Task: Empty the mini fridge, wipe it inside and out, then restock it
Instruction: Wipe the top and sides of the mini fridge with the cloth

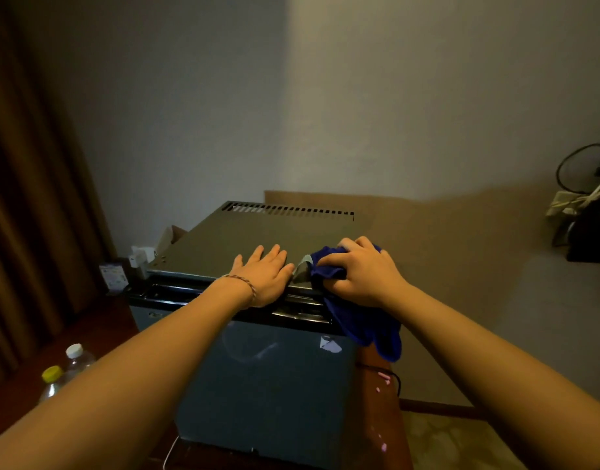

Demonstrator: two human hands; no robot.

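Right hand [361, 273] atop blue cloth [363, 323]

Blue cloth [359, 320], grey fridge [258, 239], yellow-capped bottle [51, 381].

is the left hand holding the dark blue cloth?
No, the right hand grips the dark blue cloth; the left hand rests flat on the grey mini fridge top.

dim, soft room, warm light perhaps from upper right, edges warped.
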